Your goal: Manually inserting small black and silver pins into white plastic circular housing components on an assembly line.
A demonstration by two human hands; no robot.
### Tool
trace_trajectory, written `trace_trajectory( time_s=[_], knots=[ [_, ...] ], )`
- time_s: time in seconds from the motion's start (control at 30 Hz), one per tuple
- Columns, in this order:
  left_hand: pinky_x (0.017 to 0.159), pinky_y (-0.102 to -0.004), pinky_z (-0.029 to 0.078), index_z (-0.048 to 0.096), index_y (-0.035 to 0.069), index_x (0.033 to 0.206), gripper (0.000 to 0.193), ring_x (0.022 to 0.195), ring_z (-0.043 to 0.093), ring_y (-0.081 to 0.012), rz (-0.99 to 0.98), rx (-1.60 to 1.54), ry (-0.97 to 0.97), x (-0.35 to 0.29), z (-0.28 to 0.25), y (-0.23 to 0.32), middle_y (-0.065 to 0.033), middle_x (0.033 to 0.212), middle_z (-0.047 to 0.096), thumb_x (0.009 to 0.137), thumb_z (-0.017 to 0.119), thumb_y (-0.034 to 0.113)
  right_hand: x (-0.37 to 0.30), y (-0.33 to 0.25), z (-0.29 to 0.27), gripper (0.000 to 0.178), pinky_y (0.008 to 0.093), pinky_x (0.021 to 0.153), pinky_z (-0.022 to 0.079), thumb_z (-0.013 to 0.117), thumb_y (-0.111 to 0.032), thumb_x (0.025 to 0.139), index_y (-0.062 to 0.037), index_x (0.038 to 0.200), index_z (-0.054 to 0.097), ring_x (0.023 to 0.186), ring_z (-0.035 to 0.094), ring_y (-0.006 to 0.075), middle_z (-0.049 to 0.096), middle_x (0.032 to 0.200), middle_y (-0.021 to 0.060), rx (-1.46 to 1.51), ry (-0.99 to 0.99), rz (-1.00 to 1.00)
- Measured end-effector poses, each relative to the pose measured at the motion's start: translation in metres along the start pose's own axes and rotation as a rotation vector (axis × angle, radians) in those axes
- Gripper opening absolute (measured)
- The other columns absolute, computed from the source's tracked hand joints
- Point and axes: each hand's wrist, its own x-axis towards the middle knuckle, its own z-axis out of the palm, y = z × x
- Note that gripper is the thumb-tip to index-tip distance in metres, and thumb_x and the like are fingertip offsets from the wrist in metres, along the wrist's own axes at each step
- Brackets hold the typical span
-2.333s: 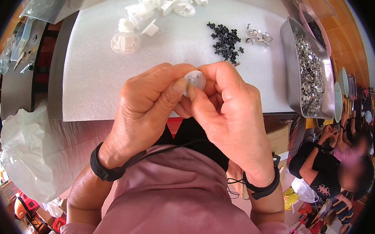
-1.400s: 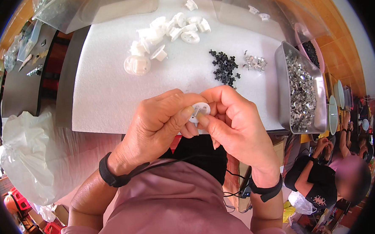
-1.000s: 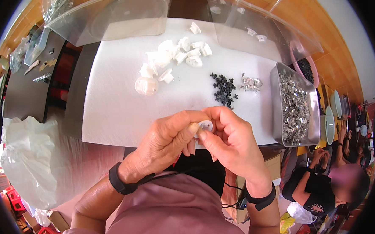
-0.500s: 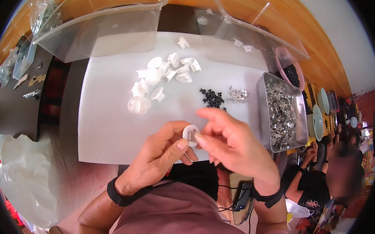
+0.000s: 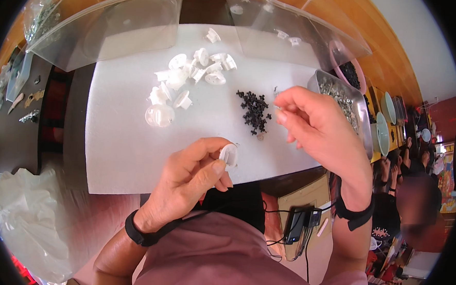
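Note:
My left hand [image 5: 190, 169] pinches a round white plastic part [image 5: 229, 155] by its rim, with its recessed side partly showing. My right hand [image 5: 317, 121] is over the right part of the white mat, thumb and fingertips closed together at the small pile of shiny metal pieces [image 5: 276, 90], which it mostly covers. What sits between those fingertips is too small to make out. Beside them lies a heap of small black cross-shaped parts [image 5: 254, 113]. More white plastic parts [image 5: 176, 79] lie in a loose group at the middle left of the mat.
A metal tray [image 5: 338, 96] of shiny pieces stands at the right, by a pink bowl [image 5: 351, 74] of black parts. Clear plastic bins [image 5: 115, 33] line the far edge. Cables and a black device [image 5: 297, 224] lie below the mat; people sit farther right.
My right hand has left the white part and moved right and away to the metal pieces. The left hand still holds the part. The black heap now looks more spread out, and the view has shifted.

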Motion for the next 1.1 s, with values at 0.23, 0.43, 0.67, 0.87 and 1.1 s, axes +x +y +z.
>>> trace_trajectory(
  time_s=[0.23, 0.43, 0.67, 0.87, 1.1],
  knots=[
    [0.054, -0.0197, 0.046, 0.052, -0.002, 0.122, 0.031, 0.077, 0.062, -0.0111, -0.031, 0.042, 0.020, 0.000, 0.001, 0.002, -0.0061, 0.086, 0.060, 0.098, 0.049, 0.016, 0.001, 0.019, 0.009, 0.011, 0.0246, 0.054, 0.045, 0.054, -0.005, 0.091, 0.0020, 0.099, 0.056, 0.059, 0.053, 0.0087, 0.060, 0.077, 0.0021, -0.011, 0.031, 0.031],
    [0.063, -0.0246, 0.051, 0.053, -0.003, 0.120, 0.029, 0.077, 0.062, -0.0135, 0.022, -0.023, 0.049, -0.001, 0.002, 0.000, -0.0081, 0.095, 0.060, 0.097, 0.050, 0.012, -0.039, 0.016, -0.003, 0.008, 0.0333, 0.053, 0.042, 0.058, -0.006, 0.087, 0.0011, 0.090, 0.058, 0.054, 0.053, 0.0229, 0.056, 0.065, 0.0146, -0.059, 0.376, -0.048],
    [0.068, -0.0274, 0.052, 0.054, -0.004, 0.119, 0.027, 0.077, 0.062, -0.0149, -0.008, -0.027, 0.044, -0.001, 0.003, 0.002, -0.0094, 0.099, 0.060, 0.094, 0.049, 0.007, -0.096, 0.059, -0.029, 0.011, 0.0221, 0.052, 0.038, 0.057, -0.010, 0.093, -0.0005, 0.097, 0.061, 0.058, 0.047, 0.0050, 0.053, 0.068, -0.0007, -0.095, 0.804, 0.031],
    [0.061, -0.0295, 0.052, 0.056, -0.005, 0.111, 0.026, 0.068, 0.061, -0.0169, 0.013, 0.033, 0.142, 0.002, 0.013, 0.003, -0.0162, 0.093, 0.063, 0.090, 0.046, 0.007, -0.142, 0.105, -0.019, 0.025, 0.0193, 0.053, 0.039, 0.055, -0.021, 0.097, 0.0017, 0.106, 0.059, 0.057, 0.050, 0.0044, 0.054, 0.068, -0.0011, -0.056, 0.900, 0.262],
    [0.068, -0.0279, 0.052, 0.055, -0.006, 0.115, 0.027, 0.074, 0.062, -0.0152, 0.043, 0.020, 0.058, 0.003, 0.007, -0.001, -0.0139, 0.098, 0.062, 0.096, 0.048, 0.012, -0.145, 0.120, -0.006, 0.036, 0.0188, 0.057, 0.039, 0.069, -0.024, 0.088, 0.0042, 0.108, 0.060, 0.065, 0.048, 0.0027, 0.056, 0.071, -0.0021, 0.202, 0.705, 0.307]
  ],
)
